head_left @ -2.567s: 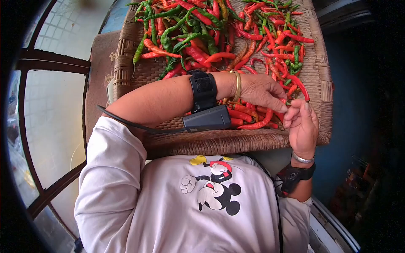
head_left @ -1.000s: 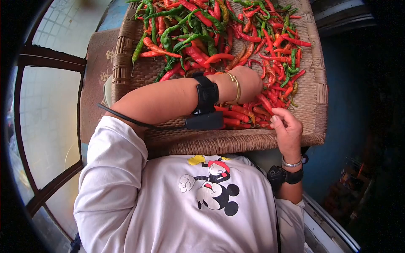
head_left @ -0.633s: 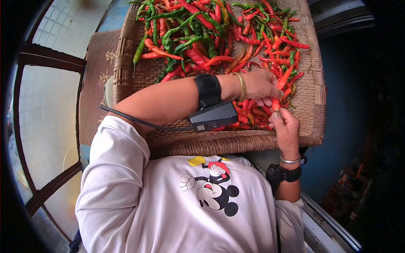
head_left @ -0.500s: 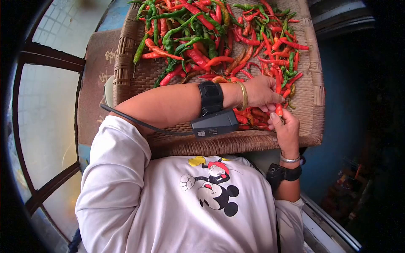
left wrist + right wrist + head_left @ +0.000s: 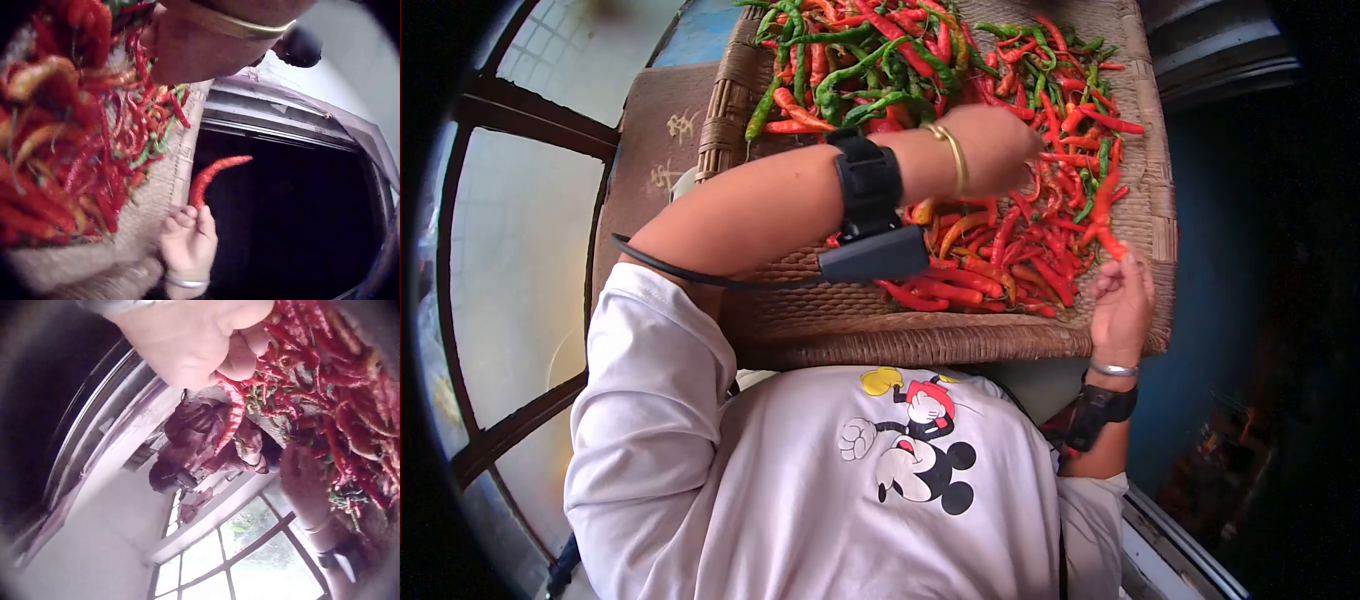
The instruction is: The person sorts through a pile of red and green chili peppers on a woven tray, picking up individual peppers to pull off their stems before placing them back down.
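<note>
My right hand [image 5: 1122,310] pinches one end of a long red chili pepper [image 5: 1106,205] between thumb and fingers at the right side of the woven tray [image 5: 840,345]. In the left wrist view the same chili [image 5: 209,175] points up and curves away from the fingertips. The right wrist view shows it hanging past the right hand [image 5: 200,344]. Over the middle of the chili heap is my left hand [image 5: 990,150], blurred, with its fingers hidden behind its back in the head view. Below it lie many loose red chilies [image 5: 990,260].
Green and red chilies [image 5: 870,60] pile up at the far left of the tray, with smaller ones [image 5: 1080,110] at the far right. A framed window [image 5: 510,260] stands on the left. A cable [image 5: 730,280] runs along the left arm.
Both hands were together at a red chili half a second ago. The left hand has since moved off, away from the body and leftward. The right hand has shifted right with a chili.
</note>
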The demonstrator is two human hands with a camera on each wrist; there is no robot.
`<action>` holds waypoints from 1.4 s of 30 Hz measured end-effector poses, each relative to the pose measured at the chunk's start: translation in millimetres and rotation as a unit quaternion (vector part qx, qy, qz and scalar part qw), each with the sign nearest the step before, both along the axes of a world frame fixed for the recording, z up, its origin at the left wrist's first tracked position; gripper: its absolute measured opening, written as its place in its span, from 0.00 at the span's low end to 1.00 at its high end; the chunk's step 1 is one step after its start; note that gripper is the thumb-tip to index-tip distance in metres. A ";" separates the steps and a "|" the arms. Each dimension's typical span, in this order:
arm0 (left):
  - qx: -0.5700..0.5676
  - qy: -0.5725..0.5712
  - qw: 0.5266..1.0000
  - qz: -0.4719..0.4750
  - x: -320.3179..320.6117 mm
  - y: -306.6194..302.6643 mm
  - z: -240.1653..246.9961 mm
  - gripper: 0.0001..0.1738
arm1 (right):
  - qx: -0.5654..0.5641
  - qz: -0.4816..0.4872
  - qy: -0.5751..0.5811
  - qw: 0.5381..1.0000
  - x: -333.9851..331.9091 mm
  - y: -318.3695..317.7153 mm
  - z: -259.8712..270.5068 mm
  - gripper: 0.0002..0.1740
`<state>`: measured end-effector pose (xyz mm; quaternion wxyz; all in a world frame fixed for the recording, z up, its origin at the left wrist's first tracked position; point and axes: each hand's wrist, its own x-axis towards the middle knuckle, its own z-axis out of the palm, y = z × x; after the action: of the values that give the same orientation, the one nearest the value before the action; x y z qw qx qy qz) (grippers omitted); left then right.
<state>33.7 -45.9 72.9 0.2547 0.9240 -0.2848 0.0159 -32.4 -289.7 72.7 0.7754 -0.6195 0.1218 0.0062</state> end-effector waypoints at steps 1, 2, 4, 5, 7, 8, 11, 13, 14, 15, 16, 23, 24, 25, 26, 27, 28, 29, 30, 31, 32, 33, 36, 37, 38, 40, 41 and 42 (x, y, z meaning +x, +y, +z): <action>0.070 0.034 0.996 0.037 2.3 9.3 8.7 0.11 | 0.041 0.025 -0.017 0.999 2.9 -8.6 1.1 0.11; 0.139 0.068 0.985 0.073 4.8 17.7 13.2 0.11 | 0.043 0.026 -0.017 0.999 8.1 -13.3 0.9 0.11; 0.145 0.028 0.986 0.081 5.7 30.5 -9.4 0.12 | 0.140 -0.104 0.046 0.984 18.2 -16.3 0.1 0.11; 0.168 0.033 0.983 0.069 4.5 34.6 -16.4 0.13 | 0.141 -0.102 0.046 0.984 18.0 -14.2 -0.1 0.11; 0.168 -0.029 0.984 0.045 -5.3 41.1 -25.1 0.09 | 0.140 -0.042 0.091 0.985 10.9 -9.9 0.7 0.12; 0.167 -0.028 0.984 0.047 -7.1 41.2 -28.5 0.09 | 0.137 -0.012 0.115 0.984 7.0 -6.9 1.5 0.13; 0.256 -0.028 0.966 0.001 -10.1 38.5 -27.0 0.07 | 0.121 0.071 0.080 0.987 -12.7 20.0 7.4 0.16; 0.266 -0.043 0.963 -0.007 -9.8 39.1 -30.9 0.09 | 0.066 0.168 0.061 0.982 -26.5 34.8 6.3 0.16; 0.278 -0.058 0.959 -0.011 -9.5 40.2 -33.2 0.12 | 0.021 0.198 0.067 0.978 -32.3 41.7 4.8 0.16; 0.276 -0.057 0.959 -0.012 -8.5 41.4 -35.6 0.12 | 0.001 0.224 0.068 0.972 -37.0 47.2 3.8 0.15; 0.252 -0.039 0.967 0.007 -7.4 42.3 -37.9 0.13 | -0.001 0.223 0.070 0.972 -37.4 49.0 3.1 0.15; 0.088 0.016 0.995 0.049 -14.2 38.0 -21.1 0.15 | 0.024 0.208 0.074 0.975 -28.6 53.0 -5.0 0.15; 0.087 0.016 0.995 0.049 -16.6 36.2 -20.8 0.15 | 0.022 0.203 0.078 0.976 -27.7 56.8 -5.7 0.16; -0.008 0.027 0.999 0.039 -19.4 34.2 -21.1 0.15 | 0.021 0.198 0.084 0.976 -27.0 60.1 -6.5 0.17; -0.103 0.038 0.994 0.029 -22.1 32.2 -21.7 0.15 | 0.019 0.198 0.085 0.976 -26.1 62.9 -6.7 0.17; -0.130 0.060 0.990 -0.005 -24.0 30.3 -22.2 0.16 | 0.033 0.192 0.092 0.976 -25.0 66.3 -6.4 0.19; -0.130 0.061 0.990 -0.003 -27.5 28.5 -22.6 0.16 | 0.047 0.188 0.099 0.976 -24.3 69.8 -6.6 0.21; -0.131 0.081 0.988 -0.024 -32.4 26.1 -23.1 0.16 | 0.046 0.190 0.101 0.975 -24.2 72.7 -7.3 0.21; -0.132 0.100 0.985 -0.046 -36.8 23.4 -23.7 0.16 | 0.053 0.171 0.109 0.978 -24.1 75.3 -7.8 0.22; -0.147 0.117 0.981 -0.043 -39.7 20.1 -25.3 0.15 | 0.059 0.151 0.116 0.980 -23.7 77.0 -8.2 0.24; -0.150 0.118 0.981 -0.040 -40.8 19.0 -26.8 0.15 | 0.056 0.153 0.119 0.979 -22.6 74.5 -10.8 0.24; -0.176 0.112 0.976 -0.057 -41.9 19.0 -26.7 0.15 | 0.080 0.144 0.118 0.979 -20.7 69.2 -14.9 0.24; -0.217 0.112 0.966 -0.089 -43.8 20.2 -27.9 0.16 | 0.103 0.108 0.147 0.978 -17.4 68.8 -16.4 0.22; -0.222 0.106 0.964 -0.101 -44.5 19.8 -28.8 0.16 | 0.103 0.124 0.165 0.973 -16.6 69.1 -15.9 0.20; -0.227 0.100 0.962 -0.114 -44.7 19.5 -29.2 0.16 | 0.104 0.139 0.183 0.968 -16.8 69.0 -14.8 0.18; -0.211 0.098 0.965 -0.121 -43.8 21.0 -28.1 0.16 | 0.086 0.142 0.181 0.969 -18.7 73.9 -11.3 0.15; -0.189 0.093 0.969 -0.127 -42.5 23.3 -27.1 0.15 | 0.071 0.150 0.175 0.970 -18.1 76.4 -11.1 0.13; -0.190 0.096 0.969 -0.123 -40.4 25.8 -25.2 0.15 | 0.071 0.152 0.179 0.969 -17.3 76.5 -12.1 0.13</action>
<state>-6.7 -20.0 47.7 0.4516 0.8137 -0.3625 -0.0502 -49.7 -213.2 60.6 0.7728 -0.5633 0.1619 0.2435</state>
